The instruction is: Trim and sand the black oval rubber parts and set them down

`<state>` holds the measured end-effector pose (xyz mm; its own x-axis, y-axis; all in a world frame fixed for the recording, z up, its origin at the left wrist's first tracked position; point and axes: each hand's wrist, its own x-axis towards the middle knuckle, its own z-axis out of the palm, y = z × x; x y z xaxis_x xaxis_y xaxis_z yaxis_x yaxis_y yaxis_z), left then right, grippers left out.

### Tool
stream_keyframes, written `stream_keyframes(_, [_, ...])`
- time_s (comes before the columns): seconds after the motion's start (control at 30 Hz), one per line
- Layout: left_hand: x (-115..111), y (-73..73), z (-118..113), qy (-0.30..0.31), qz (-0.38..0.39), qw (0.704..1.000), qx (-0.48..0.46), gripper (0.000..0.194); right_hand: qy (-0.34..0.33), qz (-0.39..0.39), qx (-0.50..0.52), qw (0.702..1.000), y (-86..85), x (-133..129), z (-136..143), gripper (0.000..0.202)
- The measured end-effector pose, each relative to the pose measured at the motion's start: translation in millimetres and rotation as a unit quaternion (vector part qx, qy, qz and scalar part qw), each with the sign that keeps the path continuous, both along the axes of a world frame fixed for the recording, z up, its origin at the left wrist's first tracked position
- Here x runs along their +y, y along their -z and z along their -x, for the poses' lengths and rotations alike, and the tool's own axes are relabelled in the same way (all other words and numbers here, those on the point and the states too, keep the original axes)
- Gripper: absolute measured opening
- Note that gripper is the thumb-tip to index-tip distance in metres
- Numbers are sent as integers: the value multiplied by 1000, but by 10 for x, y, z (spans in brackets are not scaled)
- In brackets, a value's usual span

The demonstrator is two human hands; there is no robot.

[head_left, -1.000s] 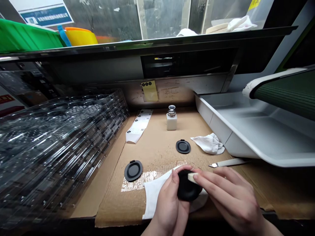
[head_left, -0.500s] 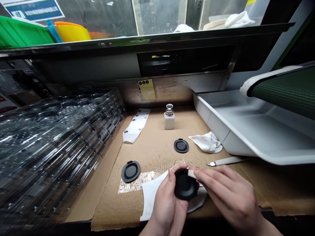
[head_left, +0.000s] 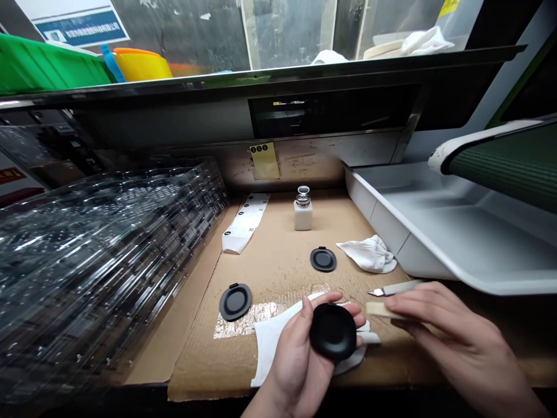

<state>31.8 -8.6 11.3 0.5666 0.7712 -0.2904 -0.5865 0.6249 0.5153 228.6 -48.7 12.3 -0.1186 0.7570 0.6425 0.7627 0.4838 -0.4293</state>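
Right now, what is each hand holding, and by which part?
The left hand cradles the black disc by its underside and edge; the right hand pinches the pale strip near its right end, the left end free.

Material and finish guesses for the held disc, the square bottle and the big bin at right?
Black disc: probably moulded plastic, matte; dark, with soft highlights only.
Square bottle: milky body, plastic or frosted glass, can't tell; shiny top looks like metal.
Grey bin: likely rigid plastic, smooth satin; even colour, rounded rim.
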Motion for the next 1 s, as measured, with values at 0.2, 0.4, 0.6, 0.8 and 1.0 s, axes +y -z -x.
stream_keyframes(0.2, [-68,-6,-54,-4,-46,998,39,40,-107,-18,-127,986,-175,90,226,24])
stream_keyframes(0.4, [-86,-26,-45,-23,-34,999,30,39,-134,-8,-130,982,-135,146,233,22])
stream_keyframes(0.6, [-38,-47,-33,-18,-33,998,43,38,-130,-4,-108,986,-153,173,226,22])
stream_keyframes(0.8, [-20,-53,24,-9,3,1000,17,45,13,-8,6,1000,-59,99,-114,22])
stream_keyframes(1.0, [-17,-9,1,-19,4,1000,-7,59,187,-44,17,981,149,-50,112,25])
